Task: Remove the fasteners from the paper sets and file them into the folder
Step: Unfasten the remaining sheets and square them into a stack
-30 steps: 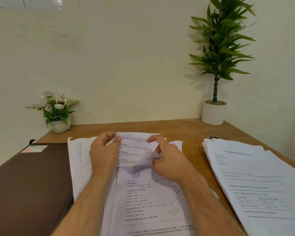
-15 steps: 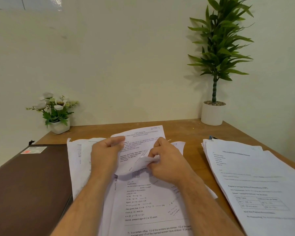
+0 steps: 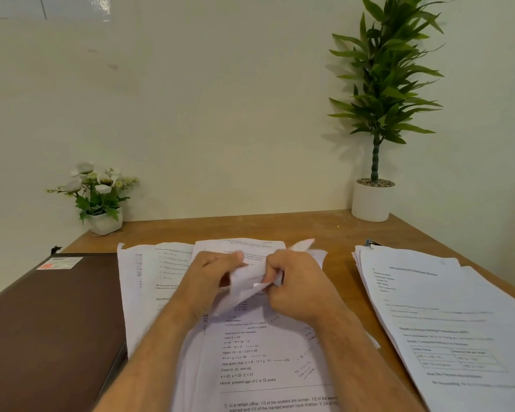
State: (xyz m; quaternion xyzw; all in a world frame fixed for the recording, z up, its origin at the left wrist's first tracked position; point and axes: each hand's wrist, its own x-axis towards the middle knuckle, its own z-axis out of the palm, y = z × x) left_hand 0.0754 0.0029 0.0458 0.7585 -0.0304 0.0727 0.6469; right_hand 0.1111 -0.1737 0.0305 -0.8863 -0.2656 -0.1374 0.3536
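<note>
Two bare forearms reaching forward from the lower edge, converging toward the middle. Left hand (image 3: pixel 211 270) back-up, knuckles toward the camera, fingers curled downward and inward, thumb side turned to the right, tips pinching a crumpled fold of the paper set (image 3: pixel 250 278). Right hand (image 3: pixel 298 281) just beside it, nearly touching, wrist bent slightly inward, fingers (image 3: pixel 275 267) tightly curled into a closed grip round the same bunched top corner of paper, a sliver of white showing between them. Both wrists low, close above the sheets, forearms angled in a narrow V. Fingertips themselves mostly hidden behind the knuckles and the paper
</note>
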